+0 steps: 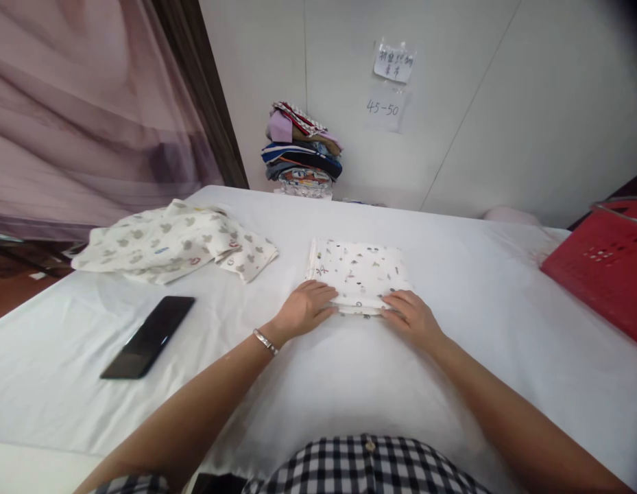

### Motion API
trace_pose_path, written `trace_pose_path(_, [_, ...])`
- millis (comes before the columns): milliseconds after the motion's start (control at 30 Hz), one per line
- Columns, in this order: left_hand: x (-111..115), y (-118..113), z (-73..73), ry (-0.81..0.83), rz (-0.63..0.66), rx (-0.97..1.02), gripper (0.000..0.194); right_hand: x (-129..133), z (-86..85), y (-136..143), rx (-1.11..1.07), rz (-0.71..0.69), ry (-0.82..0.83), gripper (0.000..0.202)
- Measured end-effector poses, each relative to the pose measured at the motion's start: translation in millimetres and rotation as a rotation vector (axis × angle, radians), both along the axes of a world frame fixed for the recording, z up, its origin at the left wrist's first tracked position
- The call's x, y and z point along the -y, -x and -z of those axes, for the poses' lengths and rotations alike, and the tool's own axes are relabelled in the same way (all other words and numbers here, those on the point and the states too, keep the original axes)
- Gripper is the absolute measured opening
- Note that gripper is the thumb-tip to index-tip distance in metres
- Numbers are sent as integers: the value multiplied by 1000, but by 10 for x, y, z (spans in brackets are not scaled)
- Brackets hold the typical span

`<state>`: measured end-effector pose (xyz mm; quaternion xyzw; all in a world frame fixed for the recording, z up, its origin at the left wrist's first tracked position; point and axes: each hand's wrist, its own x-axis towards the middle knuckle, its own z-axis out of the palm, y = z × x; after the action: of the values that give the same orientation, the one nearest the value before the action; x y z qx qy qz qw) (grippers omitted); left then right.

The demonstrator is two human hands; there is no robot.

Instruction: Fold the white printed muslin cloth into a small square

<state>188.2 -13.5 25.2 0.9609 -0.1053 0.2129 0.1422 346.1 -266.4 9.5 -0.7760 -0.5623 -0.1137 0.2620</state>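
A white cloth [362, 271] with small scattered prints lies folded into a flat rectangle on the table. My left hand [308, 307] grips its near left corner, fingers on top and thumb at the near edge. At the near right corner my right hand [409, 315] has hold in the same way. Between the hands the layered front fold shows. Left of it lies a crumpled white cloth [179, 240] with grey animal-head prints, apart from both hands.
The table wears a white cover [369, 384]. A black phone [148, 337] lies at the left, and a red basket [601, 267] stands at the right edge. Beyond the far edge rises a stack of folded fabrics [302, 151] against the wall. A pink curtain [86, 103] hangs at the left.
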Motion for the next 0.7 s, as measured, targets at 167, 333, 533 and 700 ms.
trace_pose_path(167, [78, -93, 39, -36, -78, 1, 26, -104, -53, 32, -113, 58, -14, 22])
trace_pose_path(333, [96, -133, 62, -75, -99, 63, 33, -154, -56, 39, -194, 139, -67, 23])
trace_pose_path(533, [136, -126, 107, -160, -2, 167, 21, -136, 39, 54, 14, -34, -138, 22])
trace_pose_path(700, [160, -117, 178, -207, 20, 180, 24, -147, 53, 83, 160, -62, -60, 25])
